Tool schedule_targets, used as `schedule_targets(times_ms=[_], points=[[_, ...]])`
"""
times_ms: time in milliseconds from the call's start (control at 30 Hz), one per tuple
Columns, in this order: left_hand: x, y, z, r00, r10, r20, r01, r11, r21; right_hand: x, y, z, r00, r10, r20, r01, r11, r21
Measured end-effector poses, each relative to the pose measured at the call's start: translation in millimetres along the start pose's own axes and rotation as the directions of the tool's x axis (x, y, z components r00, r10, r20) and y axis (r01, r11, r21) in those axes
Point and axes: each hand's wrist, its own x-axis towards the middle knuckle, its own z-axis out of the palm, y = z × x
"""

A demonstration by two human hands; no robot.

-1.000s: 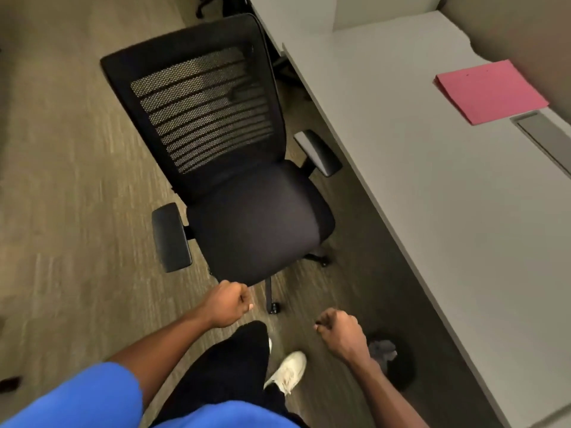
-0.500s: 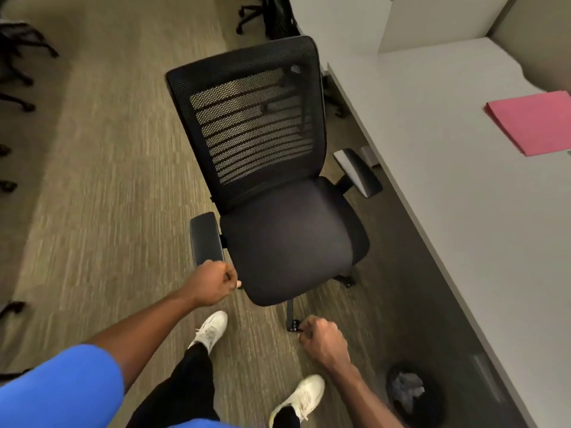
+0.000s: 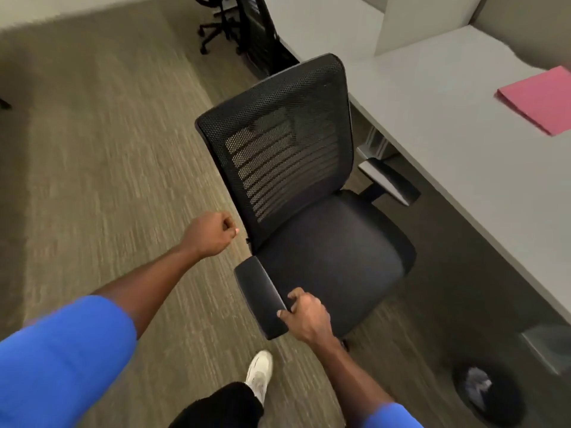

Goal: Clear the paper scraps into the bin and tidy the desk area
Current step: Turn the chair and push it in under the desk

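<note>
A black mesh-backed office chair [image 3: 327,261] stands on the carpet beside the grey desk [image 3: 463,156]. My right hand [image 3: 306,316] grips the front end of the chair's near armrest [image 3: 259,301]. My left hand [image 3: 213,234] is a closed fist in the air just left of the chair's backrest, holding nothing. A round black bin [image 3: 506,406] with crumpled paper scraps [image 3: 477,386] inside sits on the floor under the desk edge at the lower right.
A pink folder [image 3: 537,100] lies on the desk at the far right. A second black chair [image 3: 247,29] stands at the top by a partition. My white shoe [image 3: 259,373] is on the carpet below the armrest. Open carpet stretches to the left.
The view has shifted, so the chair sits further right and turned. My right hand has risen from near the chair base and taken hold of the armrest. My left hand has moved off it toward the backrest.
</note>
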Motion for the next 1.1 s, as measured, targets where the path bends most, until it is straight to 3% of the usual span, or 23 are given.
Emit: schedule_targets(times_ms=[100, 167, 267, 400, 600, 900, 1100], points=[[38.5, -11.6, -28.9, 0.993, -0.091, -0.075, 0.074, 0.977, -0.199, 15.3, -34.6, 24.0, 1.0, -0.014, -0.026, 0.013, 0.999, -0.047], [58.3, -12.4, -44.7, 0.993, -0.113, 0.017, 0.111, 0.923, -0.367, 24.0, -52.0, 37.0, 1.0, -0.025, -0.01, 0.023, 0.992, -0.123], [82.5, -7.0, -64.8, 0.996, 0.002, 0.095, 0.049, 0.846, -0.532, 33.5, -67.9, 50.7, 1.0, -0.009, 0.005, 0.01, 0.968, -0.25], [108.2, 8.1, -80.3, 0.993, 0.099, 0.062, -0.016, 0.646, -0.763, 40.7, -76.0, 60.4, 1.0, 0.008, -0.01, -0.011, 0.941, -0.339], [117.3, 5.2, -76.4, 0.995, 0.042, 0.095, 0.049, 0.613, -0.789, 54.6, -69.4, 65.4, 0.998, 0.062, 0.021, -0.051, 0.938, -0.343], [97.6, -13.5, -64.8, 0.985, 0.104, 0.138, 0.039, 0.642, -0.766, 31.6, -38.1, 74.9, 0.989, 0.141, -0.051, -0.15, 0.948, -0.282], [63.8, -22.1, -60.8, 0.958, 0.193, 0.211, 0.034, 0.654, -0.756, 13.2, -7.6, 65.7, 0.993, 0.109, -0.044, -0.117, 0.917, -0.382]])
